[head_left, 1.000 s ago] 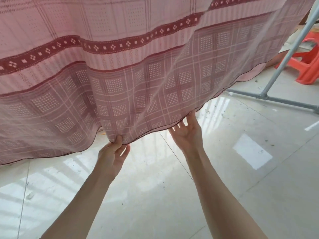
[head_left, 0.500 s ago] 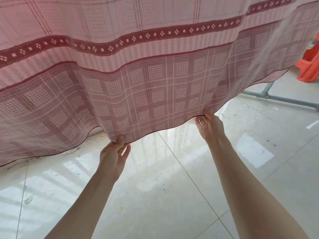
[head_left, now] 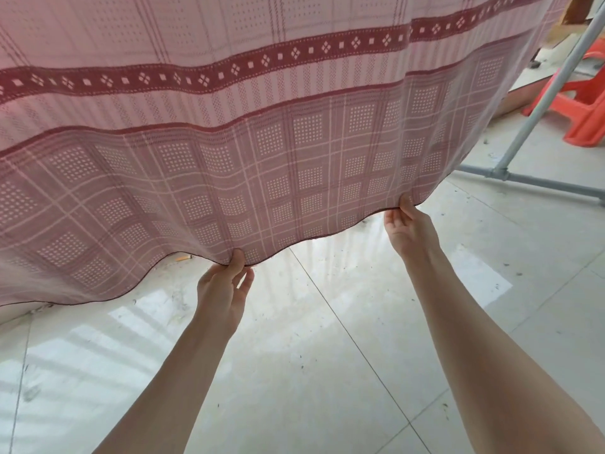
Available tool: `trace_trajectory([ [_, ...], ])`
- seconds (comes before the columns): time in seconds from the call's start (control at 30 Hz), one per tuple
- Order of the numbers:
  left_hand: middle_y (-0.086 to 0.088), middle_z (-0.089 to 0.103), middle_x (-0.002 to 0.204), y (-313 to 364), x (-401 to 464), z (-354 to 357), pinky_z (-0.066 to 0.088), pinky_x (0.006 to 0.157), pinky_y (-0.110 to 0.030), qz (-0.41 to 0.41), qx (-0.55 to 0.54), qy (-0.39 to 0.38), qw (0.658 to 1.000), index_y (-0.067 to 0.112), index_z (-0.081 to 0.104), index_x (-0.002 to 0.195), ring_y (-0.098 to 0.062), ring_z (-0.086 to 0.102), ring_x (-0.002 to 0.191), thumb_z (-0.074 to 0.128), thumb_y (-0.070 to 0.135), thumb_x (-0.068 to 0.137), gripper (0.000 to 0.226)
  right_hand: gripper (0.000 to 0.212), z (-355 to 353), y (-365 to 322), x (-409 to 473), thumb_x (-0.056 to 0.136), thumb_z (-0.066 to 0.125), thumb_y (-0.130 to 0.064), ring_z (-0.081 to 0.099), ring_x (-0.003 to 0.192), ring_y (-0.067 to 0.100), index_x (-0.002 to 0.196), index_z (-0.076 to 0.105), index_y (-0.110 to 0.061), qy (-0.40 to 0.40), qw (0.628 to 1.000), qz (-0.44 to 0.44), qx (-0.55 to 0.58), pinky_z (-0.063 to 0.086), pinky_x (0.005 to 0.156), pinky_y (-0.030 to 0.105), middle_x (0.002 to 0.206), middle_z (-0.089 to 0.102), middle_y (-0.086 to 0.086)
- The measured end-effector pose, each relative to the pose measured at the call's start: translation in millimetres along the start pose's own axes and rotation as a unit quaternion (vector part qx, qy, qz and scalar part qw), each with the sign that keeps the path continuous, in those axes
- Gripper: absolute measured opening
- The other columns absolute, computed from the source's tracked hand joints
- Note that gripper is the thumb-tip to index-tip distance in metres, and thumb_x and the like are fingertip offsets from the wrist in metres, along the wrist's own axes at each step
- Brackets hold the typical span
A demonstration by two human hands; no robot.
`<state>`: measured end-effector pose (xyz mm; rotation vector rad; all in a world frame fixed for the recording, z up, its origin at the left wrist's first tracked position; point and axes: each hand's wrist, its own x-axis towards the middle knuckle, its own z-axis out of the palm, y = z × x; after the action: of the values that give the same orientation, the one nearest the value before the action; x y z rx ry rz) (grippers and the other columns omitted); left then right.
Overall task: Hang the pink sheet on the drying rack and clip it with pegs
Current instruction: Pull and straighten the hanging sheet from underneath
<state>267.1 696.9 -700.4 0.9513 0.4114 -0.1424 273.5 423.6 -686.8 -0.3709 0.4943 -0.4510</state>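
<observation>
Below the rack leg [head_left: 537, 113], you are pinching the pink sheet [head_left: 229, 132] along its hem
Left hand [head_left: 222, 290] and right hand [head_left: 406, 231] are both gripping; tugging unevenly could be dragging the unpegged sheet off, I judge

Bright daylight backlights the thin pink patterned sheet [head_left: 262, 132], which glows translucent. Glossy white tiled floor [head_left: 327, 371] carries streaky window glare at lower left and centre. Sharp focus; wide-angle bending at the frame edges.
</observation>
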Motion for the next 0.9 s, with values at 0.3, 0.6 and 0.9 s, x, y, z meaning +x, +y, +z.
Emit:
trace_trajectory([
  [0.3, 0.003, 0.061, 0.08, 18, 17, 6, 0.045, 0.079, -0.027, -0.014, 0.004, 0.07, 0.997, 0.014, 0.054, 0.07, -0.01, 0.057, 0.077, 0.059, 0.001, 0.086, 0.021, 0.011, 14, 8, 1, 0.089, 0.052, 0.005, 0.062, 0.083, 0.011, 0.091, 0.058, -0.004, 0.016, 0.999, 0.044, -0.024, 0.05, 0.072, 0.021, 0.088, 0.063, 0.002],
  [0.6, 0.002, 0.061, 0.08, 50, -10, -16, 0.043, 0.089, -0.032, -0.071, 0.052, 0.116, 0.989, 0.015, 0.055, 0.073, -0.012, 0.057, 0.079, 0.057, 0.002, 0.088, 0.019, 0.009, 26, 21, -47, 0.09, 0.053, 0.001, 0.062, 0.084, 0.011, 0.098, 0.056, -0.002, 0.112, 0.988, 0.08, -0.073, 0.052, 0.067, 0.022, 0.092, 0.065, 0.004],
  [0.9, -0.002, 0.061, 0.083, 64, -9, -28, 0.042, 0.087, -0.033, -0.071, 0.105, 0.024, 0.992, 0.011, 0.06, 0.079, -0.014, 0.058, 0.078, 0.055, 0.0, 0.088, 0.015, 0.009, 15, 2, -67, 0.085, 0.06, 0.001, 0.062, 0.07, 0.014, 0.08, 0.059, -0.007, 0.155, 0.958, 0.113, -0.211, 0.047, 0.061, 0.025, 0.08, 0.063, 0.003],
])
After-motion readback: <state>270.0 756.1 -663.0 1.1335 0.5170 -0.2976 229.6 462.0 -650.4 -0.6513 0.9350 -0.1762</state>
